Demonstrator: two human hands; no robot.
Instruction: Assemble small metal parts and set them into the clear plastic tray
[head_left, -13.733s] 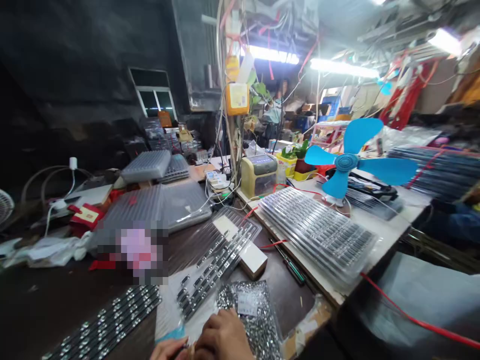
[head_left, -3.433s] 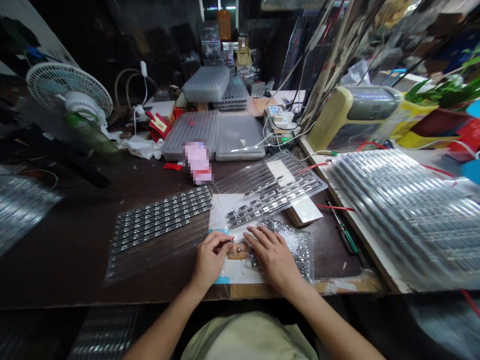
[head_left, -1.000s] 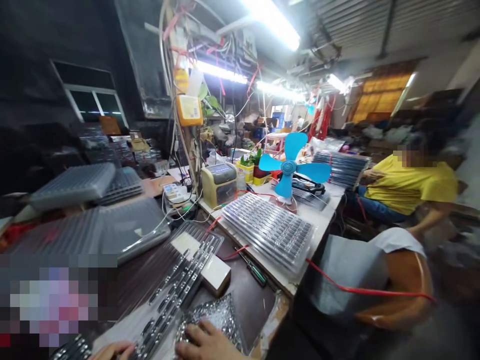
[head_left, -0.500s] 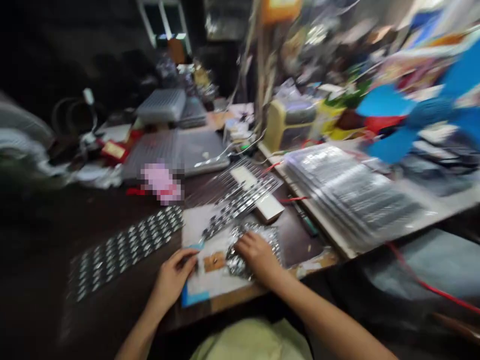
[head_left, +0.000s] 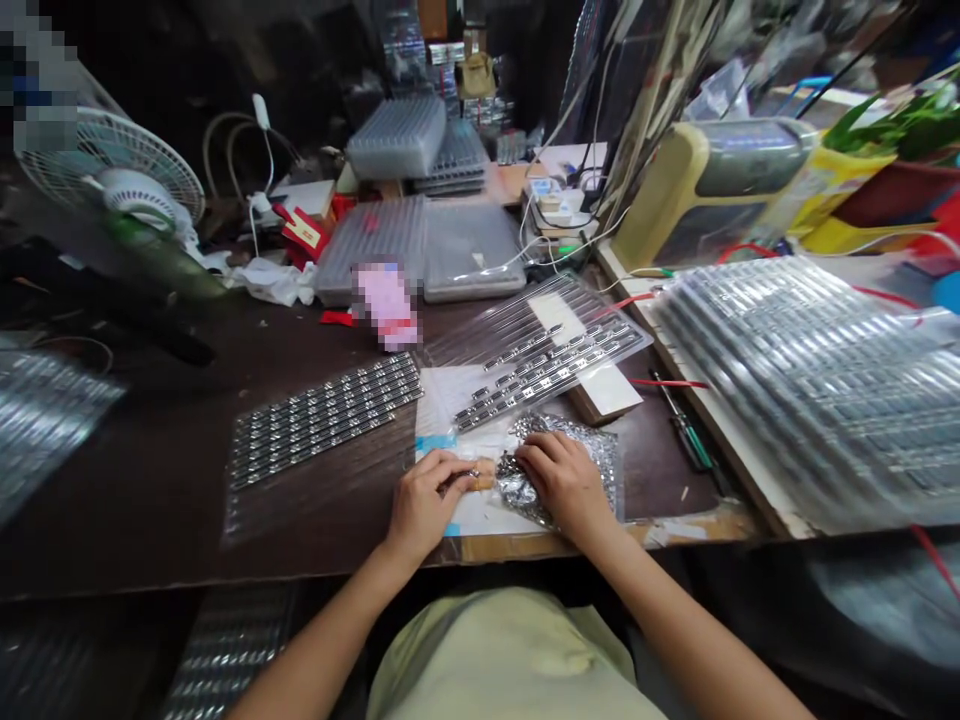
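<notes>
My left hand (head_left: 429, 497) pinches a tiny shiny metal part (head_left: 473, 473) at the left side of a small tan block (head_left: 486, 474), which lies on a white sheet (head_left: 469, 518) with blue tape. Close by, my right hand (head_left: 566, 482) rests with curled fingers on a clear plastic bag (head_left: 609, 462) of small metal parts (head_left: 517, 485); its fingertips are down among them, so what they hold is hidden. Beyond the hands, a clear ribbed tray (head_left: 487, 335) carries several rows of metal pieces (head_left: 551, 375). Another tray (head_left: 326, 415), mostly filled, lies left of my left hand.
A white box (head_left: 609, 392) sits under the ribbed tray's right end. Right of it lies a green-handled screwdriver (head_left: 690, 435). Stacked clear trays (head_left: 795, 380) cover the raised board at right. A fan (head_left: 112, 175), a pink item (head_left: 386, 300) and cables stand farther back.
The view has swung right and steadied. My left hand has come in from the sheet's left edge to the tan block. My right hand stays at the bag of metal parts.
</notes>
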